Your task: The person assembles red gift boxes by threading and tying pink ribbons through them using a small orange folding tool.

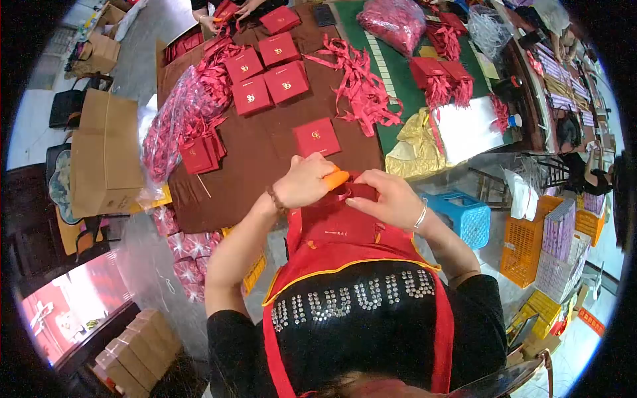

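My left hand [305, 182] is closed around an orange-handled tool [336, 179], whose working end is hidden. Close beside it, my right hand [390, 200] has thumb and fingers bent together at a red ribbon [345, 194]; the exact grip is partly hidden. Both hands are at the table's near edge, in front of my red apron [342, 229]. Just beyond them a red box or pouch with a gold logo [317, 138] lies flat on the brown tablecloth [265, 149].
Several red boxes [286, 81] lie farther back. Loose red ribbons [355, 79] lie to their right, and a plastic bag of ribbons [189, 113] to the left. A cardboard carton [106, 152] stands left, a blue stool [461, 215] right. Another person's hands [229, 14] work at the far end.
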The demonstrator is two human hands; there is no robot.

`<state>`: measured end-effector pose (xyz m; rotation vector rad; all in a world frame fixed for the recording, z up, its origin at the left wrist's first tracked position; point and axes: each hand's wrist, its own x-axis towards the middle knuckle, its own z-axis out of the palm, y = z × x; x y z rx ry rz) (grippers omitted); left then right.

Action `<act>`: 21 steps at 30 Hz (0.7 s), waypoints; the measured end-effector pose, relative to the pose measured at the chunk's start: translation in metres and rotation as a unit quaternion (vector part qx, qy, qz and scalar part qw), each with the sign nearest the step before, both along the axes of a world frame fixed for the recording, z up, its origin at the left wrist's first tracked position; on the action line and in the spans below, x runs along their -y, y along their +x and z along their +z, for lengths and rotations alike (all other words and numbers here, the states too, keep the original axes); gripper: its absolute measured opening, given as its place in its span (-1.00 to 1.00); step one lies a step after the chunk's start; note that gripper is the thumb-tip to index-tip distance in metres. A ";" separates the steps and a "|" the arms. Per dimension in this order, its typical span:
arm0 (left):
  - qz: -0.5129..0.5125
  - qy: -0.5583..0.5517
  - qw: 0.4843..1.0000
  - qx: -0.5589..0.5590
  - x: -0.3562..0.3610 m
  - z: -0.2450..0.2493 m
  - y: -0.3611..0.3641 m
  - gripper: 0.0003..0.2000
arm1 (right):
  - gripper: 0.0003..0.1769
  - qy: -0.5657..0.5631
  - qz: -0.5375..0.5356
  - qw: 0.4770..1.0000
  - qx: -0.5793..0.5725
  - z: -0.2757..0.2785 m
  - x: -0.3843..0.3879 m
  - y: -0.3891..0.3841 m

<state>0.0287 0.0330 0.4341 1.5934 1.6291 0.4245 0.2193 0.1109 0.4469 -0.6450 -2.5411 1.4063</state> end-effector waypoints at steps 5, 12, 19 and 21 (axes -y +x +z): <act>-0.020 -0.079 0.991 0.107 -0.005 0.012 -0.019 -0.82 | -0.77 0.001 -0.014 1.000 -0.002 -0.002 0.008 -0.014; -0.023 -0.217 0.947 0.234 -0.024 0.008 -0.044 -0.85 | -0.82 -0.024 -0.030 0.997 -0.072 -0.012 0.017 -0.035; 0.025 -0.132 0.964 0.228 -0.022 -0.005 -0.046 -0.89 | -0.80 -0.107 -0.075 0.991 -0.020 -0.015 0.013 -0.043; 0.042 -0.134 0.962 0.235 -0.022 -0.006 -0.043 -0.89 | -0.80 -0.143 -0.078 0.986 0.020 -0.014 0.010 -0.042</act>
